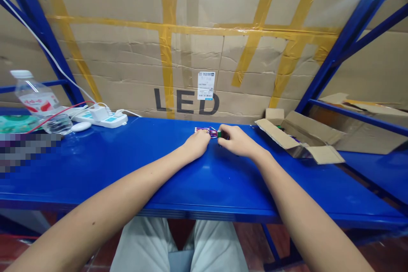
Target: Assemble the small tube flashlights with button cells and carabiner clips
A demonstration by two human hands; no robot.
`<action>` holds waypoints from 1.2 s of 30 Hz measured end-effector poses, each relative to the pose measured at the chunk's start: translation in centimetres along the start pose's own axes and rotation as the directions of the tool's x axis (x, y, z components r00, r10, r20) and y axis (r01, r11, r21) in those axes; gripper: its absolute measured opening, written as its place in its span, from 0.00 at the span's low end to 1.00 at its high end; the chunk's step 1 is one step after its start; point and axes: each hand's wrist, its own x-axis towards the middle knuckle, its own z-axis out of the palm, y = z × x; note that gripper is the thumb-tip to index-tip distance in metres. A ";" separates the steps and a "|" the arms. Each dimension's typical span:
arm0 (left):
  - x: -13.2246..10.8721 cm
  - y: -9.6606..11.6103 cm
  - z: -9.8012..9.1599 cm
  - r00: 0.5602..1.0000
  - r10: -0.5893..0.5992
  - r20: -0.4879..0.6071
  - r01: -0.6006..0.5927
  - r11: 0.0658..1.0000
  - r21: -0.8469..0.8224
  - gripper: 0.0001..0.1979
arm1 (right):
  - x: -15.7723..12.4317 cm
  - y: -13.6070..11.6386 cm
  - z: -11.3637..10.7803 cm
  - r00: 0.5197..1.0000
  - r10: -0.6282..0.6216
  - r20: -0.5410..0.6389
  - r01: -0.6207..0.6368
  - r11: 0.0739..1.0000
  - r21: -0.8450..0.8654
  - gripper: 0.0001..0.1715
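Nearest: bare forearms (108, 193), grey trousers (140, 246) between them at the near edge of the blue table (105, 159). Left to right: clear bottle (55, 126) far left, by a teal packet (17, 123); then white power strip (111, 121), plugs (99, 113) in, toward the far edge. Centre, far half: left hand (196, 144) has fingers closed over the wire bundle (213, 134), purple-red, pale tips (196, 130) out to the left. Just right of it, right hand (236, 140) has thumb and fingers pinched on a small green part (219, 134) at the bundle's right end. Can't tell if the bundle touches the table. Right, far side: open carton (273, 131), flaps (327, 154) out. Behind: taped cardboard panel (127, 63), LED printed on it.
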 end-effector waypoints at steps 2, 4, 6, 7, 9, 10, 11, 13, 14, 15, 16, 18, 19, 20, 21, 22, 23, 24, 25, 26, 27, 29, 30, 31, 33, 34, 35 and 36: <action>-0.2 -0.3 -0.1 1.000 0.010 0.001 -0.010 1.000 -0.013 0.13 | 0.0 0.0 0.1 1.000 -0.006 -0.001 0.006 1.000 0.003 0.01; -0.5 -0.6 -0.2 1.000 0.020 0.006 -0.020 1.000 -0.009 0.12 | 0.0 0.1 0.2 1.000 -0.015 -0.002 0.015 1.000 0.006 0.02; -0.9 -0.8 -0.2 1.000 0.028 -0.007 -0.029 0.999 -0.015 0.11 | 0.1 0.3 0.3 1.000 -0.016 0.009 0.016 1.000 0.007 0.01; -1.1 -0.9 -0.3 0.999 0.023 -0.024 -0.023 1.000 -0.020 0.10 | 0.1 0.3 0.4 1.000 -0.010 0.017 0.010 1.000 0.005 0.01; -1.4 -0.9 -0.2 0.999 -0.007 -0.047 0.007 1.000 -0.006 0.09 | 0.2 0.5 0.6 0.999 0.018 0.041 -0.018 1.000 -0.008 0.00; -1.5 -0.9 -0.2 0.998 -0.028 -0.051 0.029 0.999 0.016 0.10 | 0.2 0.6 0.7 0.998 0.031 0.048 -0.030 0.999 -0.011 0.01; -1.5 -0.9 -0.1 0.998 -0.040 -0.043 0.042 0.998 0.038 0.11 | 0.3 0.6 0.8 0.998 0.040 0.056 -0.039 0.999 -0.009 0.01; -1.3 -0.8 0.1 0.998 -0.067 -0.016 0.068 0.996 0.065 0.10 | 0.4 0.8 1.2 0.996 0.042 0.073 -0.043 0.999 0.010 0.02; -1.1 -0.8 0.2 0.997 -0.077 -0.004 0.077 0.995 0.065 0.09 | 0.4 0.8 1.4 0.996 0.041 0.082 -0.043 0.999 0.023 0.03; -1.0 -0.9 0.3 0.996 -0.085 -0.001 0.085 0.995 0.057 0.08 | 0.5 0.9 1.6 0.995 0.042 0.087 -0.046 0.998 0.036 0.04; -0.8 -0.9 0.5 0.996 -0.088 -0.005 0.089 0.995 0.044 0.06 | 0.5 1.0 1.8 0.995 0.047 0.088 -0.052 0.997 0.049 0.05; -0.5 -1.1 0.8 0.997 -0.076 -0.022 0.077 0.997 0.007 0.05 | 0.6 1.2 2.1 0.996 0.054 0.076 -0.060 0.995 0.078 0.06; -0.5 -1.2 0.9 0.997 -0.063 -0.036 0.062 0.998 -0.011 0.04 | 0.6 1.4 2.2 0.996 0.052 0.069 -0.058 0.994 0.094 0.07; -0.5 -1.4 0.9 0.997 -0.046 -0.056 0.045 0.999 -0.024 0.04 | 0.7 1.5 2.3 0.997 0.045 0.063 -0.052 0.993 0.109 0.07; -0.5 -1.5 0.9 0.996 -0.028 -0.085 0.026 0.999 -0.031 0.03 | 0.7 1.6 2.3 0.998 0.034 0.061 -0.041 0.992 0.122 0.07; -0.7 -1.6 0.8 0.992 -0.013 -0.123 0.008 0.999 -0.036 0.03 | 0.7 1.7 2.3 0.998 0.020 0.059 -0.027 0.991 0.131 0.07; -0.8 -1.6 0.6 0.985 0.005 -0.171 -0.013 0.999 -0.048 0.03 | 0.7 1.7 2.4 0.998 0.006 0.058 -0.014 0.990 0.138 0.08; -1.0 -1.6 0.3 0.974 0.027 -0.224 -0.044 0.997 -0.070 0.02 | 0.7 1.7 2.4 0.998 -0.006 0.055 -0.002 0.990 0.144 0.08; -1.2 -1.6 0.0 0.961 0.053 -0.273 -0.084 0.991 -0.104 0.02 | 0.7 1.7 2.4 0.999 -0.015 0.052 0.007 0.989 0.150 0.09; -1.4 -1.5 -0.3 0.945 0.083 -0.317 -0.134 0.980 -0.145 0.02 | 0.6 1.6 2.4 0.999 -0.022 0.045 0.014 0.988 0.157 0.10; -1.6 -1.4 -0.6 0.927 0.119 -0.355 -0.193 0.964 -0.182 0.03 | 0.6 1.5 2.5 0.999 -0.026 0.039 0.019 0.986 0.166 0.11; -1.9 -1.1 -0.9 0.899 0.181 -0.398 -0.286 0.933 -0.220 0.04 | 0.5 1.3 2.6 0.999 -0.035 0.037 0.027 0.980 0.195 0.11; -2.0 -1.0 -1.0 0.889 0.200 -0.412 -0.313 0.922 -0.227 0.05 | 0.5 1.3 2.6 0.998 -0.041 0.045 0.030 0.976 0.215 0.11; -2.0 -0.9 -1.0 0.882 0.210 -0.423 -0.328 0.916 -0.231 0.05 | 0.5 1.2 2.6 0.997 -0.046 0.057 0.031 0.971 0.235 0.11; -1.9 -0.8 -0.8 0.873 0.221 -0.436 -0.346 0.909 -0.234 0.05 | 0.4 1.1 2.5 0.995 -0.054 0.087 0.029 0.962 0.271 0.10; -1.8 -0.8 -0.6 0.871 0.227 -0.435 -0.352 0.907 -0.232 0.05 | 0.4 1.1 2.5 0.994 -0.058 0.098 0.028 0.959 0.282 0.09; -1.7 -0.8 -0.5 0.872 0.235 -0.430 -0.357 0.906 -0.228 0.05 | 0.4 1.1 2.4 0.993 -0.062 0.104 0.029 0.957 0.290 0.09; -1.7 -0.7 -0.5 0.874 0.243 -0.421 -0.359 0.906 -0.223 0.05 | 0.3 1.1 2.3 0.992 -0.068 0.108 0.033 0.955 0.296 0.09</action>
